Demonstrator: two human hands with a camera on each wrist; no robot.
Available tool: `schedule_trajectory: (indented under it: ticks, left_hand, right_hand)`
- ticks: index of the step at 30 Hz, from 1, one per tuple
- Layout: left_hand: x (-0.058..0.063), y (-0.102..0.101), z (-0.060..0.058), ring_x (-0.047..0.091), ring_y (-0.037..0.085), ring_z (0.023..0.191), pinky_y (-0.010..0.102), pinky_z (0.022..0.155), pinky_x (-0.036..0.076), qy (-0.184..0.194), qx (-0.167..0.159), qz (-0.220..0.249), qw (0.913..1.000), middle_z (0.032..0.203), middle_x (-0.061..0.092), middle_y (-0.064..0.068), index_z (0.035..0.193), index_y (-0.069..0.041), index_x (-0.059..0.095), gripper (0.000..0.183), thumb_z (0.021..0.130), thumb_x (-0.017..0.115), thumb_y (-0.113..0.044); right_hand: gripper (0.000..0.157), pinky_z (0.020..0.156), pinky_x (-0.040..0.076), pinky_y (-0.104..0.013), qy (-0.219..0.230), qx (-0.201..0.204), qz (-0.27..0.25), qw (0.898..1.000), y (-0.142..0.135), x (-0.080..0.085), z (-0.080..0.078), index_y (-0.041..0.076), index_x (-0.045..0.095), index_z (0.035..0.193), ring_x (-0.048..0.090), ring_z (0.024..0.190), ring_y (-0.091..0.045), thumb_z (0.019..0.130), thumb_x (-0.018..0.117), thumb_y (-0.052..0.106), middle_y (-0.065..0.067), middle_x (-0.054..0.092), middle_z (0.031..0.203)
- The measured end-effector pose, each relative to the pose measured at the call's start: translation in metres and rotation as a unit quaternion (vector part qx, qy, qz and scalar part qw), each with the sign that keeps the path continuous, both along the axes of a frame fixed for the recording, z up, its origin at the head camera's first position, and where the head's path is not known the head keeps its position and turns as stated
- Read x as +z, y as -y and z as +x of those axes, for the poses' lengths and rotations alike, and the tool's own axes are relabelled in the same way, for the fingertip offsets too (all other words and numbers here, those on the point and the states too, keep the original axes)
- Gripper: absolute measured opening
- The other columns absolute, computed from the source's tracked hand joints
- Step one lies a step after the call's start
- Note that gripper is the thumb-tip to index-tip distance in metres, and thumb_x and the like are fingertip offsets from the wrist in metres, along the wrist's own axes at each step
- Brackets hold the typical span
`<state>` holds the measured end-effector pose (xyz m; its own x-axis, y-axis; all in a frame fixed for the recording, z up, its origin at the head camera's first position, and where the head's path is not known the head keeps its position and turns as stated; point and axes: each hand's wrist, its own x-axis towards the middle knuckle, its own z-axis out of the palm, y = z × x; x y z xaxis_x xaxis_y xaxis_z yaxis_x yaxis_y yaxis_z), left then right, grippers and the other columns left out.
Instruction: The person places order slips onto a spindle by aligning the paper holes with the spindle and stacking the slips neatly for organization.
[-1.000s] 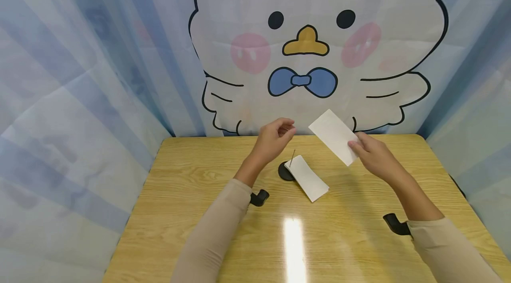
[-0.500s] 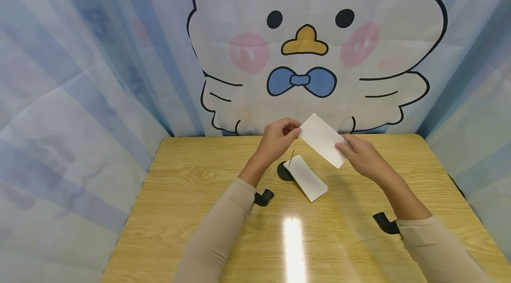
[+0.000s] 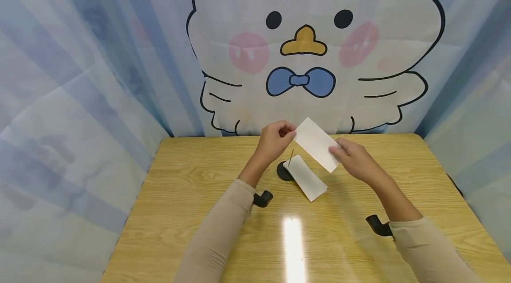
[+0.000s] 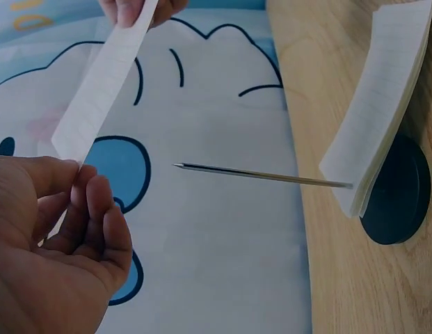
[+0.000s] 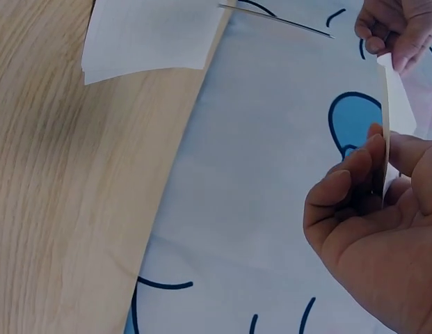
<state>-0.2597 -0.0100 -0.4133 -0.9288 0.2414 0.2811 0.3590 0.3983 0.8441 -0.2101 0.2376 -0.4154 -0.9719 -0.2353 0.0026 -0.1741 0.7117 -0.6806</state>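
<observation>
A white paper slip (image 3: 316, 144) is held in the air between both hands. My left hand (image 3: 275, 141) pinches its left corner between thumb and fingertips. At the opposite end my right hand (image 3: 357, 159) grips the slip, thumb on the near face. Below stands a paper spike, its thin metal rod (image 4: 250, 172) rising from a round black base (image 4: 403, 198). A stack of white slips (image 3: 306, 178) is pierced by the rod near one end and lies over part of the base. In the left wrist view the rod's pointed tip is bare, apart from the held slip.
The wooden table (image 3: 191, 212) ends at a curtain (image 3: 239, 105) printed with a cartoon bird. Black camera mounts (image 3: 263, 198) stick out from both beige sleeves. A bright reflection lies on the tabletop in front of the stack.
My right hand has carried the slip left and slightly down. My left hand, holding nothing a second ago, now pinches the slip's corner. The spike and stack have stayed put.
</observation>
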Motion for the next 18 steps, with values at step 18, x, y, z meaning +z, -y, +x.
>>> schedule_trajectory:
  ticks: [18]
  left_hand:
    - [-0.024, 0.006, -0.003, 0.057, 0.013, 0.077, 0.023, 0.066, 0.049, 0.063, -0.003, -0.030, 0.9976, 0.088, 0.066, 0.001, 0.096, -0.012, 0.071, 0.009, 0.093, 0.065, -0.018]
  right_hand:
    - [0.035, 0.055, 0.037, -0.029, 0.021, -0.002, 0.013, 1.000, 0.003, -0.026, -0.003, 0.005, 0.057, 0.103, 0.044, 0.067, -0.019, 0.101, 0.048, 0.039, -0.006, 0.049, 0.076]
